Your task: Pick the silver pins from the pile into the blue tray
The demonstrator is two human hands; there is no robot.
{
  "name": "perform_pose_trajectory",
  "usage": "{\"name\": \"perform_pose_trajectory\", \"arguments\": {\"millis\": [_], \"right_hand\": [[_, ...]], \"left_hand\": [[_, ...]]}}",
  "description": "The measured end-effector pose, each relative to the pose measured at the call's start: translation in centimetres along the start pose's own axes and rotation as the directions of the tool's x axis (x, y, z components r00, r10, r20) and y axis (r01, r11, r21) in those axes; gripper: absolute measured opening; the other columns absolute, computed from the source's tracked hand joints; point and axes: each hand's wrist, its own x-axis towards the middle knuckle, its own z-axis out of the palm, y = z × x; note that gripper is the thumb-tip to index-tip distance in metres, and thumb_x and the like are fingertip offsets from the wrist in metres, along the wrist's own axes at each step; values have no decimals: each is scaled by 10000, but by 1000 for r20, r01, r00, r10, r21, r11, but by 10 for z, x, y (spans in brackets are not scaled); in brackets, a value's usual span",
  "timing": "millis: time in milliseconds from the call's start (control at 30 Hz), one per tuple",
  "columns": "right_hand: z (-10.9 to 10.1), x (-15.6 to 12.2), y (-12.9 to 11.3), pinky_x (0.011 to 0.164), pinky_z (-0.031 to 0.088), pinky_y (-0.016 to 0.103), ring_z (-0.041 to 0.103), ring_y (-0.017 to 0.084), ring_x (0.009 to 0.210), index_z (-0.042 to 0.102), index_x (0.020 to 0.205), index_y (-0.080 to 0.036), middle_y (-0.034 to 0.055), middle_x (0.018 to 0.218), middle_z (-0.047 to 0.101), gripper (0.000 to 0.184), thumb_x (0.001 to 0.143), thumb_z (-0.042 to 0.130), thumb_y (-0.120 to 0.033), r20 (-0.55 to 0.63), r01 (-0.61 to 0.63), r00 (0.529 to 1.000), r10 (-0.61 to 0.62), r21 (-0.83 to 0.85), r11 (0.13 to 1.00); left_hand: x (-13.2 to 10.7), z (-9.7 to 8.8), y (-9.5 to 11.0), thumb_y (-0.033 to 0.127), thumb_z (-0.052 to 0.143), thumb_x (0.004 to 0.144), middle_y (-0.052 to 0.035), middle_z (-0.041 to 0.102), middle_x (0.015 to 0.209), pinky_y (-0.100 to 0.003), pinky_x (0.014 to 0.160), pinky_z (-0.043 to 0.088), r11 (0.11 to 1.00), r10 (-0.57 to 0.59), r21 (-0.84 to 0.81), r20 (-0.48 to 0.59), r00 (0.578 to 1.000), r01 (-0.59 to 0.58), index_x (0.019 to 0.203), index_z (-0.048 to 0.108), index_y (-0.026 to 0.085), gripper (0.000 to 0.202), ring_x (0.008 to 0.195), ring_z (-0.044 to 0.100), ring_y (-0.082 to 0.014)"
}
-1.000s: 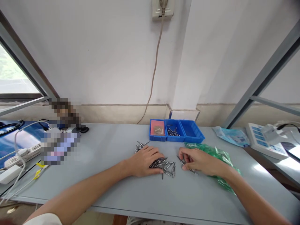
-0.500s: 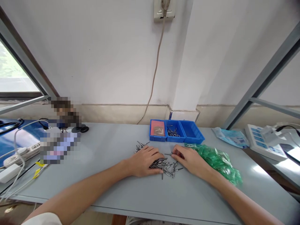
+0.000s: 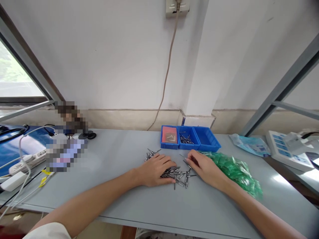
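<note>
A heap of small metal pins (image 3: 178, 175) lies on the grey table (image 3: 129, 202) between my hands. My left hand (image 3: 155, 170) rests palm down on the heap's left part, fingers curled over pins. My right hand (image 3: 203, 166) sits at the heap's right edge, fingers bent and pinched on one or two pins that stick out toward the bins. Just behind stand three joined blue bins (image 3: 190, 137): the left one holds a pink pad, the middle one holds pins, the right one looks empty.
A pile of small green plastic bags (image 3: 236, 172) lies right of my right hand. A power strip (image 3: 25, 161) and cables lie at the far left. A white device (image 3: 289, 149) and a blue packet (image 3: 250, 144) sit at the right. A wall cable (image 3: 165, 79) hangs behind.
My right hand has slid left from the green bags to the pin heap and closed its fingers on pins. The left hand has stayed on the heap.
</note>
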Motion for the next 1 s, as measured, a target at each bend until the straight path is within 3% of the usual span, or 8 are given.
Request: {"name": "perform_pose_trajectory", "arguments": {"millis": [167, 333, 500, 633, 700, 833, 1000], "right_hand": [[-3, 4, 2, 661, 420, 314, 549, 187, 693, 535, 875, -253, -17, 763, 618, 216, 1017, 554, -414, -94, -61, 993, 75, 143, 988], [0, 7, 7, 728, 466, 322, 604, 198, 795, 494, 818, -248, 17, 891, 697, 238, 958, 621, -393, -159, -74, 979, 124, 290, 954], [1, 8, 10, 735, 475, 325, 599, 198, 810, 489, 820, -249, 17, 900, 673, 231, 960, 623, -375, -177, -47, 978, 113, 339, 940], [-2, 7, 7, 691, 473, 325, 552, 195, 745, 567, 990, -257, 8, 843, 604, 121, 993, 582, -377, -195, -37, 975, 105, 321, 946], [-4, 7, 5, 692, 485, 336, 562, 204, 753, 613, 1104, -265, 26, 887, 608, 171, 1028, 513, -381, -189, -17, 979, 76, 294, 956], [-4, 8, 5, 686, 510, 358, 584, 198, 705, 687, 1053, -267, 52, 960, 637, 289, 1060, 444, -422, -170, -33, 982, 84, 283, 958], [0, 10, 6, 714, 526, 358, 606, 217, 750, 660, 1132, -270, 30, 880, 655, 256, 1023, 551, -475, -186, -55, 975, 126, 346, 937]], "left_hand": [[0, 0, 0, 628, 584, 1024, -93, 659, 1203, -398, 970, 416, 1000, 2, 9, 0, 1000, -2, 1410, 563, 233, 552, 1096, 608, -274], [-1, 0, 0, 632, 576, 1026, -101, 658, 1212, -394, 983, 414, 1000, 5, 5, -5, 1000, -5, 1415, 560, 229, 560, 1106, 609, -276], [-1, -1, 1, 633, 583, 1022, -92, 654, 1205, -390, 978, 420, 1000, 0, 9, -3, 1000, 0, 1410, 561, 234, 557, 1105, 608, -271], [0, -1, 1, 639, 570, 1025, -93, 655, 1189, -389, 967, 431, 1000, 2, 15, -5, 1000, -2, 1407, 560, 232, 559, 1074, 612, -266], [0, -1, 2, 643, 562, 1027, -94, 656, 1187, -389, 965, 433, 1000, 2, 16, -10, 1000, -2, 1398, 565, 228, 556, 1063, 615, -265], [0, -2, 2, 635, 551, 1037, -100, 654, 1199, -390, 983, 425, 1000, 5, 11, -9, 1000, -5, 1404, 559, 223, 552, 1084, 611, -270], [0, 0, 1, 637, 565, 1030, -100, 654, 1201, -393, 973, 418, 1000, 1, 17, -1, 1000, -1, 1403, 561, 223, 557, 1077, 607, -272]]}}
